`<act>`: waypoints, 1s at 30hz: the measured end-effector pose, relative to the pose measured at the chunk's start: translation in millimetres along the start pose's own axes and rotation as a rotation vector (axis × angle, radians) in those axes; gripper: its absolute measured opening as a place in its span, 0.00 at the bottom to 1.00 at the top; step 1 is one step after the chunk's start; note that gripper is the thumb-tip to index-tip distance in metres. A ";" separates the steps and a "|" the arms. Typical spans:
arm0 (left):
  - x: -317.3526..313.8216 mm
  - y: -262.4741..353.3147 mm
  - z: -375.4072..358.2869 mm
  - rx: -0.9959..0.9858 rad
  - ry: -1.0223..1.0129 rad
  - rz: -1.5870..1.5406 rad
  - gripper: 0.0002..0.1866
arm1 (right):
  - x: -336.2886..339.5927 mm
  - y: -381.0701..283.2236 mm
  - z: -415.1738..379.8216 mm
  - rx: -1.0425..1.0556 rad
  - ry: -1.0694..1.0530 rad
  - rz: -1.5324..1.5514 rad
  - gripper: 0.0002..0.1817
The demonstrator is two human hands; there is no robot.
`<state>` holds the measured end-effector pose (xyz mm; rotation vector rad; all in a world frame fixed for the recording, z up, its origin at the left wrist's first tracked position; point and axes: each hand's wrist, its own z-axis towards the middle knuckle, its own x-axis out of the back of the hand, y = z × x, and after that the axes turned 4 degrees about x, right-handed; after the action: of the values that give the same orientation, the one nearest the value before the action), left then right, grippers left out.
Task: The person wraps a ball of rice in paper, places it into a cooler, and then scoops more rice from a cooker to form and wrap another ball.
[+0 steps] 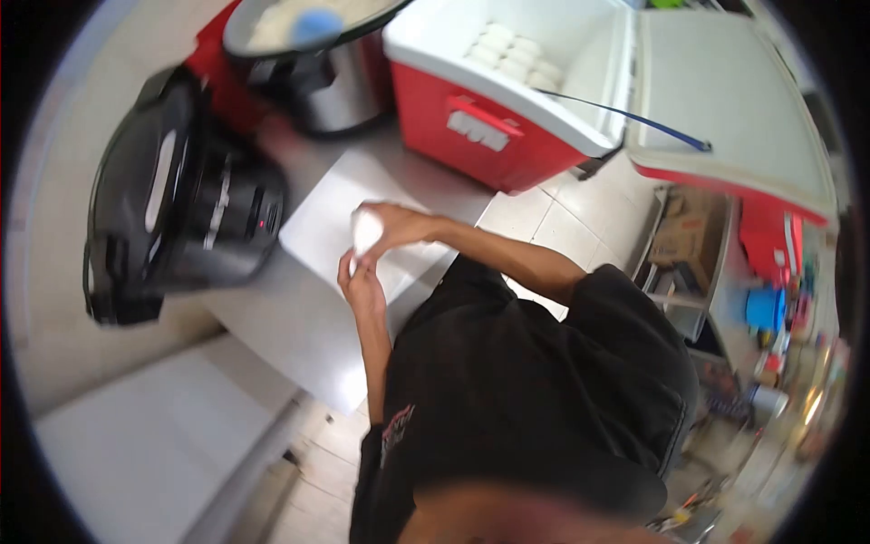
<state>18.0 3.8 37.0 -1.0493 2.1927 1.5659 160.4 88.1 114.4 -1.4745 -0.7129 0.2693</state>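
Both hands meet over a white sheet (331,195) on the metal table, around a small white packet (367,232), which is blurred. From the right, my right hand (397,227) curls its fingers over the packet's upper side. Below it, my left hand (362,283) pinches the packet's lower end. The packet is held upright, close over the sheet, and is partly hidden by the fingers.
A black cooker (186,195) stands left, its lid closed. Behind is an open pot (349,86) of white rice with something blue in it. A red cooler (489,127), lid open, holds rows of white packets (512,54). A shelf (693,245) stands right.
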 end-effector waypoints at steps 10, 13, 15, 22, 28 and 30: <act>-1.2 -11.3 -0.4 -0.006 0.037 0.058 0.20 | -32.5 27.5 -2.5 0.090 -0.067 -0.011 0.35; -3.4 -8.4 1.3 -0.073 0.098 0.031 0.21 | -38.3 9.6 -2.6 0.100 -0.129 0.021 0.35; -5.1 -0.9 8.0 -0.034 0.158 -0.032 0.23 | -39.8 -1.1 3.7 0.038 -0.209 -0.052 0.33; -9.1 32.7 50.1 -0.328 0.376 0.459 0.30 | 32.5 -123.8 74.4 0.733 0.176 -0.230 0.35; 6.9 -24.3 43.0 -0.203 0.089 1.293 0.21 | 202.6 -302.2 85.9 0.289 0.124 -0.488 0.34; 1.2 -37.6 30.0 -0.476 0.139 1.646 0.21 | 275.5 -308.3 93.2 0.149 -0.299 -0.858 0.25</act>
<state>36.7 24.1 -2.4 1.1242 2.8895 2.5749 239.8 287.9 479.6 -0.8845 -1.4597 -0.1244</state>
